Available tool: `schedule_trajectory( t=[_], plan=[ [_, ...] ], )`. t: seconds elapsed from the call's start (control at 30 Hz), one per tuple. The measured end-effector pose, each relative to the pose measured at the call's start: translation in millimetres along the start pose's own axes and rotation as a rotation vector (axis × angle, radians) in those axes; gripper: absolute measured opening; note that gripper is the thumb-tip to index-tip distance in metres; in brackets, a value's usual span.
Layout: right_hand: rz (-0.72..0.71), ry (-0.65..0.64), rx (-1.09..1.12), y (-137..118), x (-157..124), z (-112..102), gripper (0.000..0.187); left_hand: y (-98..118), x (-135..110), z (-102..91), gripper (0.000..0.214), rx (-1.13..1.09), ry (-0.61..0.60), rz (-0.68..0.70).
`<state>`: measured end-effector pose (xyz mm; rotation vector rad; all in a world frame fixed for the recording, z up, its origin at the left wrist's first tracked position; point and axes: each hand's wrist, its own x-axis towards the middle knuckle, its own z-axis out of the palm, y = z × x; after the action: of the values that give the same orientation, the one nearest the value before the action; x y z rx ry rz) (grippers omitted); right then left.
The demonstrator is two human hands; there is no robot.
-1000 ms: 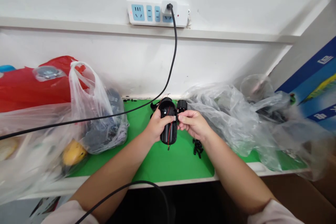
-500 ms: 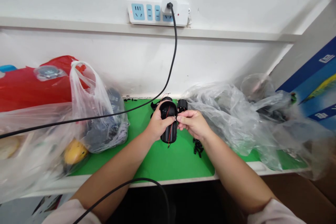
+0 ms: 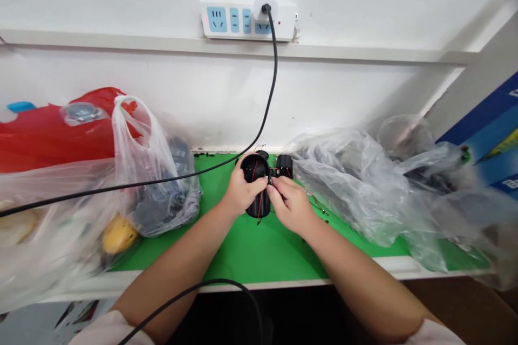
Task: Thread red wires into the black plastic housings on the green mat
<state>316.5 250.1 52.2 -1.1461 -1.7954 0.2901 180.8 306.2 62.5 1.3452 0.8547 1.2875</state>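
My left hand (image 3: 239, 190) is closed around a black hollow plastic housing (image 3: 261, 209) held above the green table surface, its thumb lying across the front. A thin red wire (image 3: 254, 170) runs through the housing's round opening and hangs below its lower end. At the housing's right side, my right hand (image 3: 292, 206) pinches a small black part (image 3: 270, 174) against the edge; its exact kind is too small to tell. Just behind the right fingers stands another black ribbed cylinder (image 3: 285, 164). More black pieces behind the housing are partly hidden by it.
Clear plastic bags lie on the right (image 3: 364, 188), with thin wires (image 3: 319, 206) beside them. A knotted white bag (image 3: 162, 188) and a red bag (image 3: 48, 137) sit at left. A black cable (image 3: 269, 97) drops from the wall power strip (image 3: 249, 21) and crosses leftward over the table.
My right hand has turned and moved in closer, its fingers now curled against the housing's side. It now covers the pile of small black pieces. The view has shifted slightly.
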Motion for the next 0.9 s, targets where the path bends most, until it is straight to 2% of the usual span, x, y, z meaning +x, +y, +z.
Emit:
schedule_trajectory(
  t=[0.27, 0.63, 0.9],
  plan=[
    [0.035, -0.016, -0.123, 1.2, -6.7, 2.5, 0.022, -2.5, -2.4, 2.1, 0.040, 0.063, -0.016, 0.085],
    [0.031, -0.039, -0.084, 1.8, -4.4, 3.6, 0.021, -2.9, -3.8, 1.3, 0.044, 0.153, -0.059, 0.161],
    [0.011, -0.018, -0.294, 7.0, -9.2, 11.9, 0.025, -6.7, -3.8, 4.9, 0.050, 0.213, -0.032, 0.154]
  ],
)
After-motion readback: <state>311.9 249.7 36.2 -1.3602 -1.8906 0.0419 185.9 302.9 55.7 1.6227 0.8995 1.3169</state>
